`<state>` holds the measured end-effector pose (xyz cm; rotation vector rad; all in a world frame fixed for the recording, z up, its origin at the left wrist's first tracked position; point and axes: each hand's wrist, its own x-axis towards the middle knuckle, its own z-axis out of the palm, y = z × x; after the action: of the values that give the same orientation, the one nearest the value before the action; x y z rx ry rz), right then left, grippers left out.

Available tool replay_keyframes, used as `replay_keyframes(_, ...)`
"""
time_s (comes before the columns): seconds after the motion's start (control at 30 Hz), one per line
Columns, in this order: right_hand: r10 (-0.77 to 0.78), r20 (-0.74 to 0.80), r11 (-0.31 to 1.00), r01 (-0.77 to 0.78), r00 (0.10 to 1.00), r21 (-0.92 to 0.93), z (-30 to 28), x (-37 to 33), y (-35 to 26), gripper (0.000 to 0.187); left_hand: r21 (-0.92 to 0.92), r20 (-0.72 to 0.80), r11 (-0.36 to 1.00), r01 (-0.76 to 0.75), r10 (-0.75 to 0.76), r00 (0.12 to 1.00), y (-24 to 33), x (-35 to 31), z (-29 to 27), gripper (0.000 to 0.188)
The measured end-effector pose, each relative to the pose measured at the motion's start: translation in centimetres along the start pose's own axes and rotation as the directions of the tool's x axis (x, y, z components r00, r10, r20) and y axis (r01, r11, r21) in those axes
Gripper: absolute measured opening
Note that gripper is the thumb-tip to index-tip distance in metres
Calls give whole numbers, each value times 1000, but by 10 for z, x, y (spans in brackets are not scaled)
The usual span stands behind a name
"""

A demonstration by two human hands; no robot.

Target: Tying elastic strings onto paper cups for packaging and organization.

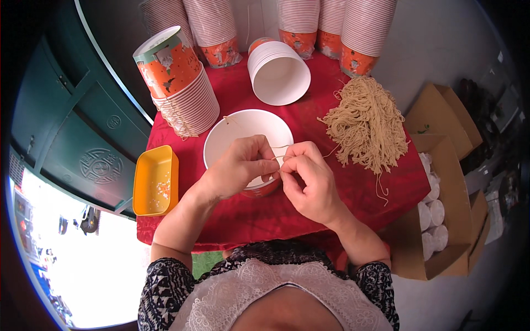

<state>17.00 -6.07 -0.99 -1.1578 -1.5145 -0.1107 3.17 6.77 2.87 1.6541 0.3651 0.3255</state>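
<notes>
My left hand (pixel 237 168) and right hand (pixel 312 182) pinch closed on thin string (pixel 280 147) over the white-lined tub (pixel 221 135). A beige heap (pixel 367 124) lies at two o'clock from them.

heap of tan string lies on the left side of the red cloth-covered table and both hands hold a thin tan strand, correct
Not quite: in the head view, the heap of tan string lies on the right side of the red cloth-covered table, not the left. The left hand and right hand do hold a thin tan strand.
</notes>
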Motion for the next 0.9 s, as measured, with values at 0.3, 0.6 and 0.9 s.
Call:
replay_keyframes(0.3, 1, 17, 1000, -2, 1000, 25, -3, -2, 4, 14, -31, 72, 999, 13, -10, 997, 0, -1, -5, 10)
replay_keyframes(0.6, 21, 27, 998, -19, 999, -58, -1, 0, 19, 8, 257, 25, 938, -235, 236, 971, -8, -3, 0, 11)
replay_keyframes(0.9, 75, 54, 997, -74, 996, -31, 1, -1, 20, 11, 768, -104, 584, -262, 517, 849, -8, -13, 23, 16)
